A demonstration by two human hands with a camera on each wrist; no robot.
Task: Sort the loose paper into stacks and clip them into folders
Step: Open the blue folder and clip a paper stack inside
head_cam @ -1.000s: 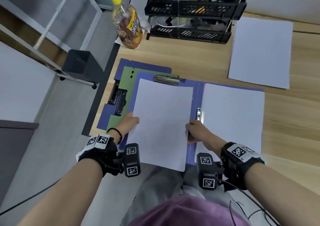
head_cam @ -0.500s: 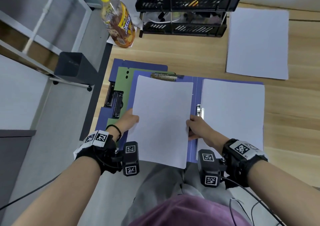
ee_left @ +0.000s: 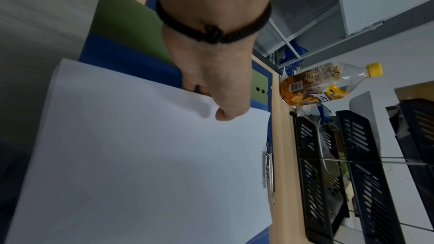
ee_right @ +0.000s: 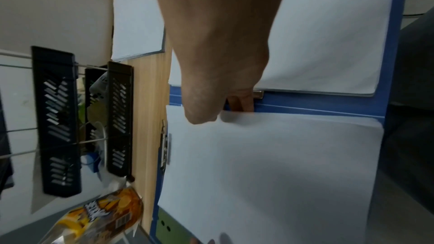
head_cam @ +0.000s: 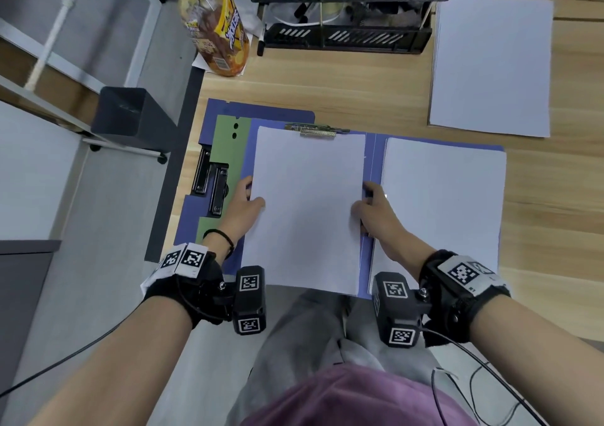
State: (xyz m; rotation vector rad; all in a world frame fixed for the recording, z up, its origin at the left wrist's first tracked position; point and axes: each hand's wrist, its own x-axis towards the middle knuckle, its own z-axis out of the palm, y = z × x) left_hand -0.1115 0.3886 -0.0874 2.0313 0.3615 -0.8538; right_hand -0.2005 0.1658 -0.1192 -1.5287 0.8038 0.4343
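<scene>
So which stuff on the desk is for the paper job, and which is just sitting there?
For the job:
held white paper stack
open blue folder
loose white paper pile
green folder

Just sitting there:
yellow-capped drink bottle
black mesh desk tray

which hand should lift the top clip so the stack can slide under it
Right, probably. Both hands pinch the paper stack by its side edges, but the right hand sits slightly nearer the metal clip; the left hand can steady the stack.
</scene>
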